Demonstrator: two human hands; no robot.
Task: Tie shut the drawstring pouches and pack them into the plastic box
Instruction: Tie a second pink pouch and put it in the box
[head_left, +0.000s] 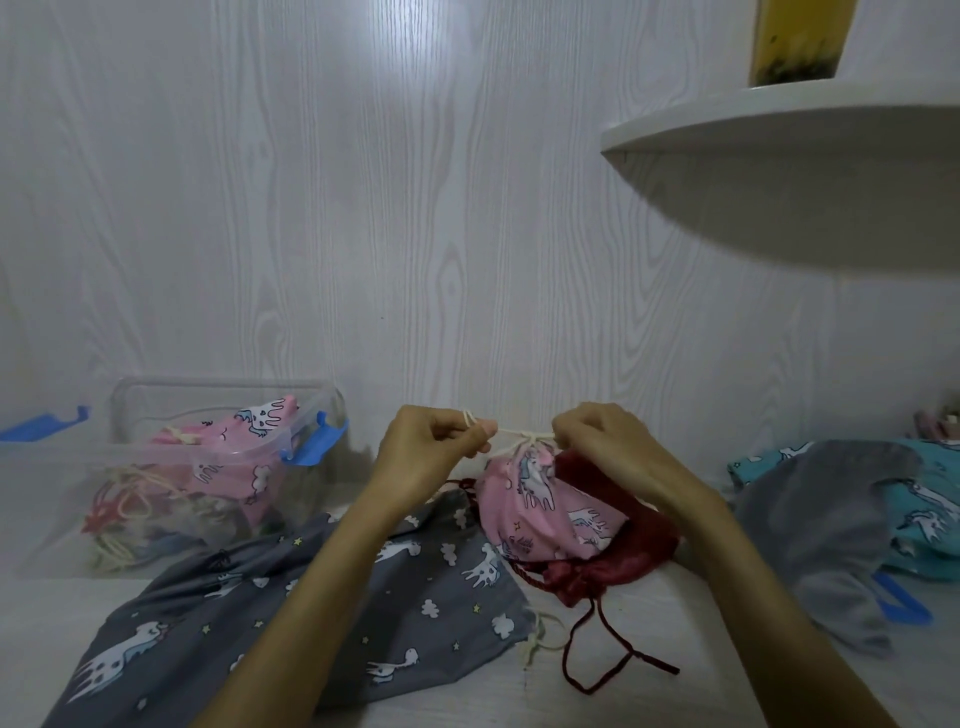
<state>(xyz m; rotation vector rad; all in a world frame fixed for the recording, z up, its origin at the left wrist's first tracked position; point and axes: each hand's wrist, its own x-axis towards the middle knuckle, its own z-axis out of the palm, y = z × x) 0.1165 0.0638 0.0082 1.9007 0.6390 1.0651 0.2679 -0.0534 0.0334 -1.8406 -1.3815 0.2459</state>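
A pink unicorn-print pouch (545, 499) stands in the middle of the table, its neck gathered. Its cream drawstring (514, 431) is stretched taut between my hands above the neck. My left hand (431, 452) pinches one end of the cord, and my right hand (602, 441) pinches the other end at the pouch's mouth. A dark red pouch (608, 561) with a red cord lies under and behind the pink one. A grey unicorn-print pouch (322, 608) lies flat in front. The clear plastic box (171, 499) at the left holds a pink pouch and several others.
A blue-clipped box lid (41, 421) lies at the far left behind the box. Grey and teal pouches (841, 514) are heaped at the right. A white rounded shelf (789, 171) juts out overhead at the upper right. A wood-grain wall stands close behind.
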